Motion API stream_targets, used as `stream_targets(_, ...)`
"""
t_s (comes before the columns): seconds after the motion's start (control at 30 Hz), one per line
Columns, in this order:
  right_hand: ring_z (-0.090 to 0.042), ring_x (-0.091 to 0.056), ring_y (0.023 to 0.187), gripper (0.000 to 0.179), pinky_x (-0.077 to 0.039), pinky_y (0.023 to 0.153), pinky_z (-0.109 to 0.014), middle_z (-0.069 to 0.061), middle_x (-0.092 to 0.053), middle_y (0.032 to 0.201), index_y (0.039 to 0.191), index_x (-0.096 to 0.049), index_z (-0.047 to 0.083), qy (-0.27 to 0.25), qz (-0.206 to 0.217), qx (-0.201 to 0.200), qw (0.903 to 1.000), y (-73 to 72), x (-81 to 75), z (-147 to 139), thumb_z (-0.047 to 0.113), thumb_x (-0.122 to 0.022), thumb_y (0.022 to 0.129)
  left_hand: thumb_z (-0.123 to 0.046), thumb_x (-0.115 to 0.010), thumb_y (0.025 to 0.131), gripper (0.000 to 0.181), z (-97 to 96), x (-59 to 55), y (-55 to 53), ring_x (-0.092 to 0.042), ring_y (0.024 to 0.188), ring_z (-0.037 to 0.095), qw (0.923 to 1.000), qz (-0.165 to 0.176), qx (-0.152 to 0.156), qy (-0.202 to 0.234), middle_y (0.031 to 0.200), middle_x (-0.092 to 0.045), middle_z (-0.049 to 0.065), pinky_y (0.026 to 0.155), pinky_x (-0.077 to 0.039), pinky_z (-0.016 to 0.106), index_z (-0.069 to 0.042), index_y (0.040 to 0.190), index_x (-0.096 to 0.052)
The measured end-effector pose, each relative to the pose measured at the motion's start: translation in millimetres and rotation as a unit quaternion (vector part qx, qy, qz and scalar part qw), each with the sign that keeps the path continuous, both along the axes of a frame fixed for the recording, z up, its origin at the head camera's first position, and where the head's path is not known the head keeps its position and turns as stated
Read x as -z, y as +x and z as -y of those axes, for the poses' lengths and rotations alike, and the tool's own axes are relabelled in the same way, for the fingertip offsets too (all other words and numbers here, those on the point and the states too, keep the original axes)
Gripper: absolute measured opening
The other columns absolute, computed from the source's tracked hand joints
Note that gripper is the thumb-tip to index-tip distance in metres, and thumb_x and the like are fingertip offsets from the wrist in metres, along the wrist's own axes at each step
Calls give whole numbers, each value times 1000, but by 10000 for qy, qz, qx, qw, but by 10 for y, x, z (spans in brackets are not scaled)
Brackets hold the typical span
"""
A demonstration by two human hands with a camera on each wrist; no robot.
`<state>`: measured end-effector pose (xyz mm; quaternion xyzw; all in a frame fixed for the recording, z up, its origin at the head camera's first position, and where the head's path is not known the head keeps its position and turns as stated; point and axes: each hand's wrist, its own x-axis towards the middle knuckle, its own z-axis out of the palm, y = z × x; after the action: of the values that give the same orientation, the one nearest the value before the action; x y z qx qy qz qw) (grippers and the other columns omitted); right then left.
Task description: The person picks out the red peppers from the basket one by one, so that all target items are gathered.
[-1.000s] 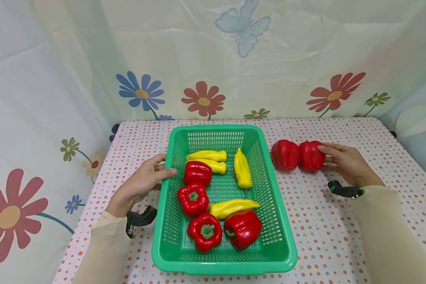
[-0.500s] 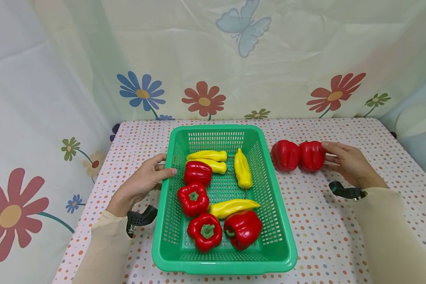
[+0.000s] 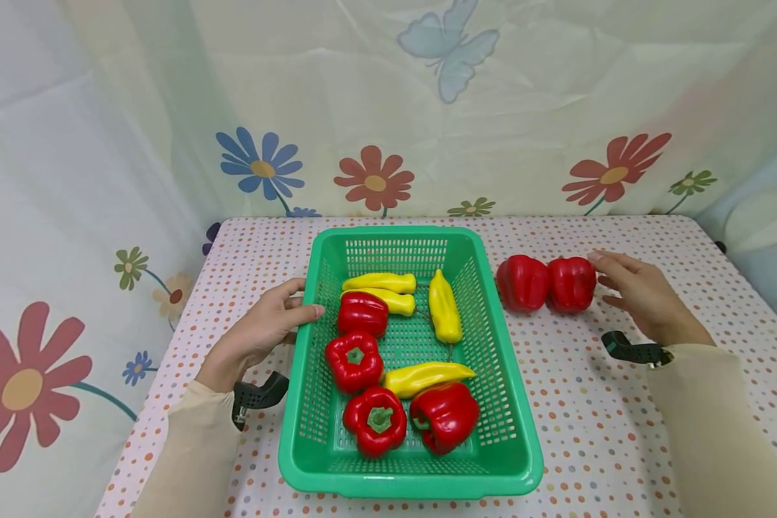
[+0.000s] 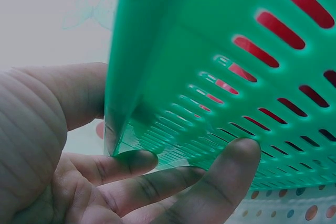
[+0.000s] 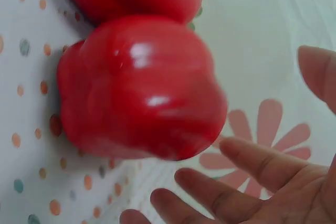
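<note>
My left hand (image 3: pixel 259 331) grips the left side of a green plastic basket (image 3: pixel 411 485), its thumb hooked over the rim. In the left wrist view, the fingers (image 4: pixel 231 174) lie under that rim along the slotted outer wall. Several red bell peppers (image 3: pixel 355 362) and several long yellow peppers (image 3: pixel 444 308) lie inside the basket. To its right, two more red bell peppers stand side by side on the table, a left one (image 3: pixel 522 283) and a right one (image 3: pixel 571 285). My right hand (image 3: pixel 647 298) is beside the right one, fingers spread and holding nothing; the right wrist view shows fingertips (image 5: pixel 191 179) near that pepper (image 5: pixel 142 87).
A dotted cloth (image 3: pixel 596 432) covers the table. Behind it hangs a pale curtain (image 3: pixel 337 93) printed with flowers and a butterfly, which also runs along the left side. Black wrist cameras (image 3: pixel 634 351) stick out from both sleeves.
My right hand has let go of the right-hand bell pepper and drawn slightly to the right, fingers spreading. My left hand and the basket stay in place.
</note>
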<state>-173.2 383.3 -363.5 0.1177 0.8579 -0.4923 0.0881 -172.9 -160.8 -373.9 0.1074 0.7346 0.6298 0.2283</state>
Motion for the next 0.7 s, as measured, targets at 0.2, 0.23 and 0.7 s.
stream_targets(0.2,-60,-10,152,83,-24,115,-79,-31,-8,170,166,-6,3,322,-168,-153,9992,52,-167,162,53,-39,109,-12,-59,104,55,-9,-5,-5,-78,92,36,10000,1,-13,-46,128,-65,33,72,-66,51,1,154,-38)
stream_targets(0.23,-60,-10,152,83,-25,115,-79,-31,-9,170,166,-6,3,389,-231,-154,9989,61,-201,203,53,-40,109,-12,-59,104,55,-10,-5,-6,-78,91,36,10000,0,-11,-52,128,-65,33,72,-66,51,1,154,-38)
stream_targets(0.7,-49,-37,143,69,-46,106,-72,-21,-36,164,164,-32,13,545,-781,-1296,9870,256,-708,937,38,-60,106,-12,-59,105,55,8,-7,-11,-77,94,38,10000,29,15,-26,130,-64,33,73,-65,52,0,154,-38)
